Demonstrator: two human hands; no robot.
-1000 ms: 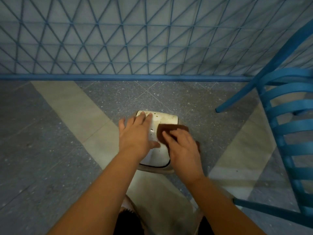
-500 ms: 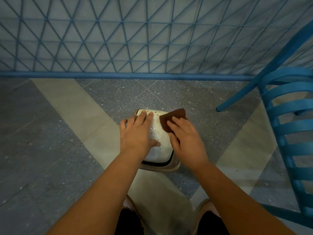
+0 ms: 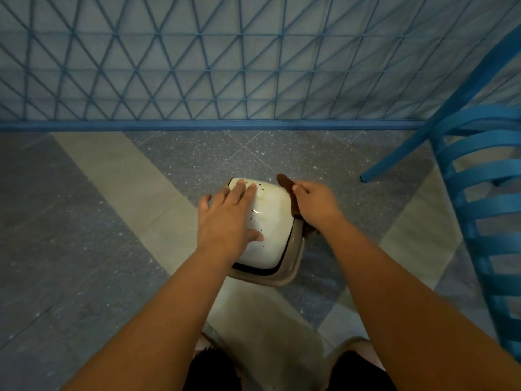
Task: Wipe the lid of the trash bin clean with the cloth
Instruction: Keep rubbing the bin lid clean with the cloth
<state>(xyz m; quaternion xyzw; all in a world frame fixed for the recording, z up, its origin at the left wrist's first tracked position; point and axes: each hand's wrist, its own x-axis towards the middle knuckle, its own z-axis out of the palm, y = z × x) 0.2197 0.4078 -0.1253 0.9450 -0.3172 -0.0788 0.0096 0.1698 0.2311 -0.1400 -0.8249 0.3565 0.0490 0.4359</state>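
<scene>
Two hands at lid (image 3: 270,221), cloth (image 3: 285,182) under right fingers (image 3: 299,190)

No text, label, brand, number or sign can be read anywhere in view. The lid (image 3: 270,221) carries only dark specks and a glare spot, no lettering.
</scene>
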